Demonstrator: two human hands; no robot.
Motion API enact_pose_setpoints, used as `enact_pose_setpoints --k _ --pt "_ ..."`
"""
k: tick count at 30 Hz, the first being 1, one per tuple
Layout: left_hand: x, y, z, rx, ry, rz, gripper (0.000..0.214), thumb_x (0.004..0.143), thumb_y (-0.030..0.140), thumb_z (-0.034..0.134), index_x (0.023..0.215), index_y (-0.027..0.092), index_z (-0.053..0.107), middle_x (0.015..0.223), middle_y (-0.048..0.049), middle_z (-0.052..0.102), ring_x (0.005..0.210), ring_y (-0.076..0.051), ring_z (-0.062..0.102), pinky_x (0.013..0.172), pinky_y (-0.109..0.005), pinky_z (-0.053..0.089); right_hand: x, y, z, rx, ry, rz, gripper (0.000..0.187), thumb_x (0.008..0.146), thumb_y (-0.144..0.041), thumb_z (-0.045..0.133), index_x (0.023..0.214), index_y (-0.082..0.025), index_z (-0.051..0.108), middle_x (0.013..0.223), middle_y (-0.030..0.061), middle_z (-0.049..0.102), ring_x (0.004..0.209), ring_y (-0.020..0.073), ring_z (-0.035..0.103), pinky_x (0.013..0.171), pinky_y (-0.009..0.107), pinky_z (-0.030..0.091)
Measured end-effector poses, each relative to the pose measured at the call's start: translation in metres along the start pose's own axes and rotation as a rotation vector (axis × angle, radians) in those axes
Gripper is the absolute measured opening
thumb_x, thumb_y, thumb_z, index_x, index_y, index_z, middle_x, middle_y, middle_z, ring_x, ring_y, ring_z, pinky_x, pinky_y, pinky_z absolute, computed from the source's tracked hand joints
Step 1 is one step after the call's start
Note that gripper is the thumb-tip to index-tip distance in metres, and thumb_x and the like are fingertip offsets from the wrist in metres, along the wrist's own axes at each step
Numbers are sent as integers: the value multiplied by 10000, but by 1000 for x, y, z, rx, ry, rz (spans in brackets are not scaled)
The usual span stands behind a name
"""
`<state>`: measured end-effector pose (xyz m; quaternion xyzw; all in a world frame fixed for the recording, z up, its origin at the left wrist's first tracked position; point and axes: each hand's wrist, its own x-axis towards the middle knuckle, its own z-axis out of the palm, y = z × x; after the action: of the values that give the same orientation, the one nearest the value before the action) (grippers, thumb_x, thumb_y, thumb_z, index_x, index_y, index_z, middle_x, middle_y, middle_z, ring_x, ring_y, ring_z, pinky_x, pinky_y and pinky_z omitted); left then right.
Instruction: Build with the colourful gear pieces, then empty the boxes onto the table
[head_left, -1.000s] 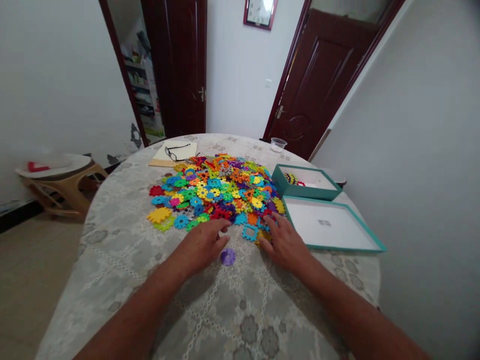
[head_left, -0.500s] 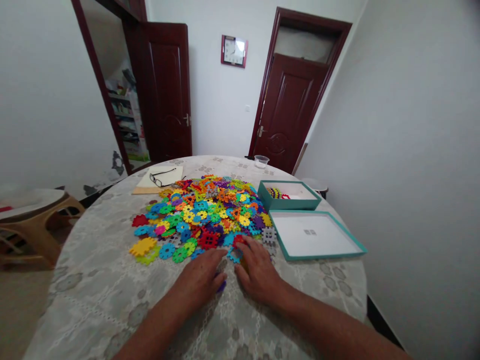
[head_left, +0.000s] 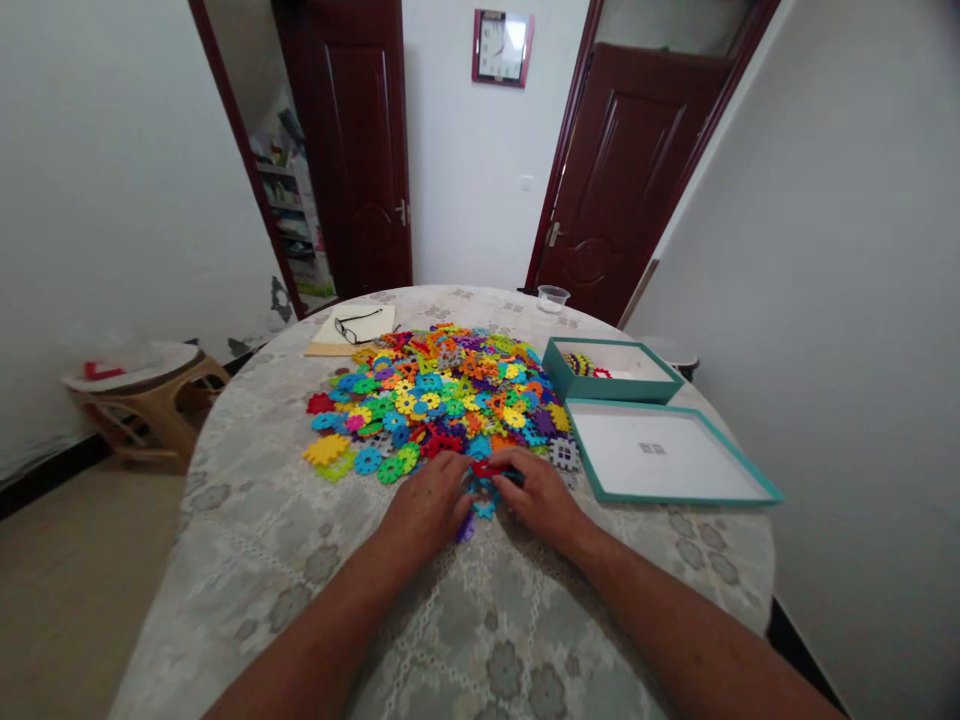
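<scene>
Between my two hands, at the near edge of a heap of colourful plastic building pieces [head_left: 420, 402], is a small red building piece [head_left: 484, 468]. From the right, my right hand [head_left: 541, 500] grips it with curled fingers. My left hand [head_left: 426, 502] closes on its left side, the fingertips partly hidden. Just below lies a blue toothed piece [head_left: 486, 508] on the tablecloth. A purple piece [head_left: 465, 528] shows beside my left thumb. Red square pieces [head_left: 444, 443] lie just beyond my left fingers.
Right of the heap stand a teal box [head_left: 611, 388] with a few pieces inside and its upturned lid [head_left: 675, 465]. Eyeglasses [head_left: 358, 325] rest on paper [head_left: 322, 345] at the back left. A clear plastic bowl [head_left: 553, 298] sits near the far edge.
My view has tilted down and shifted left. My hands have come closer together, and the red piece now sits between the fingertips of both.
</scene>
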<state>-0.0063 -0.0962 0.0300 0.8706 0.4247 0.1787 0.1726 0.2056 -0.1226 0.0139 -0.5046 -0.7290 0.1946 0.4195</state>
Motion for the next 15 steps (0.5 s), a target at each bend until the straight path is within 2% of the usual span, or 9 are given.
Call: enact_pose_setpoints --k 4,7,13,15 --pt "4 0 5 27 -23 28 254 969 252 581 1207 199 654 1202 -113 689 1136 -258 652 981 -362 508 -4 0 1 42 -86 -73 252 909 -155 616 1097 -262 744 1139 42 771 1076 218 707 1008 394 534" --pt "4 2 7 62 -27 10 198 1010 288 530 1113 191 668 1089 -102 715 1034 -249 670 899 -344 505 -5 0 2 79 -105 -83 246 917 -184 620 1112 -262 748 1157 46 772 1089 221 710 1020 398 533" --pt "4 6 1 23 46 -59 259 1049 316 460 954 196 669 965 -80 728 924 -219 674 813 -312 469 -1 8 -2 164 6 156 239 982 -369 604 1114 -235 751 1053 51 775 963 222 714 883 368 562" --pt "4 6 -2 -32 51 -107 220 1035 305 487 1007 200 678 972 -74 741 919 -218 684 804 -310 469 0 12 -6 153 45 217 273 996 -408 578 1130 -233 740 1069 56 771 977 230 713 880 376 562"
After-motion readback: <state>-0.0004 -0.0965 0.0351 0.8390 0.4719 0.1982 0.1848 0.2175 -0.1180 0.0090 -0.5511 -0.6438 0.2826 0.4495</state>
